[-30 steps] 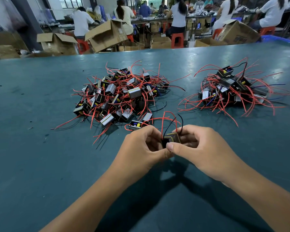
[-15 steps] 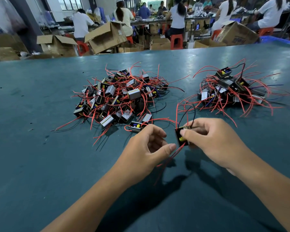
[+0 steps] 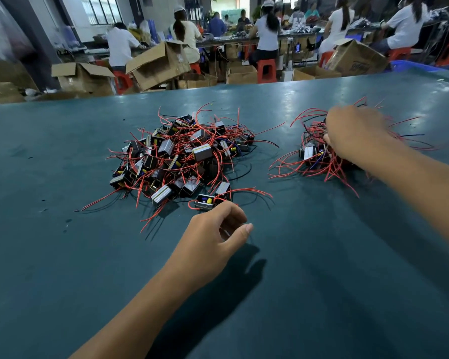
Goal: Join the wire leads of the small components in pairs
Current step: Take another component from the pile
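A big heap of small black and silver components with red and black leads (image 3: 182, 156) lies mid-table. A smaller heap (image 3: 311, 156) lies to its right. My right hand (image 3: 353, 130) reaches out over the smaller heap and rests on top of it, blurred, its fingers hidden among the wires. My left hand (image 3: 215, 234) hovers just above the table with loosely curled fingers and holds nothing. Right in front of its fingertips, at the near edge of the big heap, lies a single component with a yellow part (image 3: 204, 202).
The green table (image 3: 62, 255) stretches wide around both heaps. Beyond its far edge stand open cardboard boxes (image 3: 158, 63), red stools and a blue crate (image 3: 410, 65). Several seated people work at benches behind them.
My right hand carried the component it held from the table's middle out to the right heap. My left hand let go of the leads and moved slightly forward toward the big heap.
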A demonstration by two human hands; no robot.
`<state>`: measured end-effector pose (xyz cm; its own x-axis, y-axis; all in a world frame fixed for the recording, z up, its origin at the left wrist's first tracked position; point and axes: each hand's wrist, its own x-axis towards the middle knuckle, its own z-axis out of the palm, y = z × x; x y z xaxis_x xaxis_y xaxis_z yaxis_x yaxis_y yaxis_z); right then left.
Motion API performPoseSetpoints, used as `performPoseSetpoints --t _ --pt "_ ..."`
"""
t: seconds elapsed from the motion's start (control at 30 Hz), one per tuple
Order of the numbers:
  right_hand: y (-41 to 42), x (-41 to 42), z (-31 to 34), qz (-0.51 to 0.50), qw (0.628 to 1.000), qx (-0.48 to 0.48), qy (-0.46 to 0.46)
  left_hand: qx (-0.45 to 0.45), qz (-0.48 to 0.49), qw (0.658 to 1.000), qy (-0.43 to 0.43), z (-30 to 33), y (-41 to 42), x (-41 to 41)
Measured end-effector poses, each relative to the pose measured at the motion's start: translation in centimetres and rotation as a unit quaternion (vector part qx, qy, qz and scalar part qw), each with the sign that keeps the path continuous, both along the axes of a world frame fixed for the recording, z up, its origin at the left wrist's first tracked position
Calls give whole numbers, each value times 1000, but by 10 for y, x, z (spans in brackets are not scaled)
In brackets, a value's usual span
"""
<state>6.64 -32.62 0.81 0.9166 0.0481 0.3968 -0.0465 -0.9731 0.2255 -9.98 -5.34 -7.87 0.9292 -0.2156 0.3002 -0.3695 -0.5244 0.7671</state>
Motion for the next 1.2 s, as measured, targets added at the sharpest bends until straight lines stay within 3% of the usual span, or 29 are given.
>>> performPoseSetpoints --t 0.23,0.57,0.97,1.2 --pt "-25 31 -33 22 997 -23 -68 30 -14 999 -13 -3 3 1" --pt "-34 14 -59 45 998 -37 -16 75 -31 996 -35 2 5 -1" --pt "-33 14 -45 29 995 95 12 97 -1 993 -65 3 9 2" --pt "-26 3 -49 76 986 138 -49 -93 188 975 -77 15 20 9"
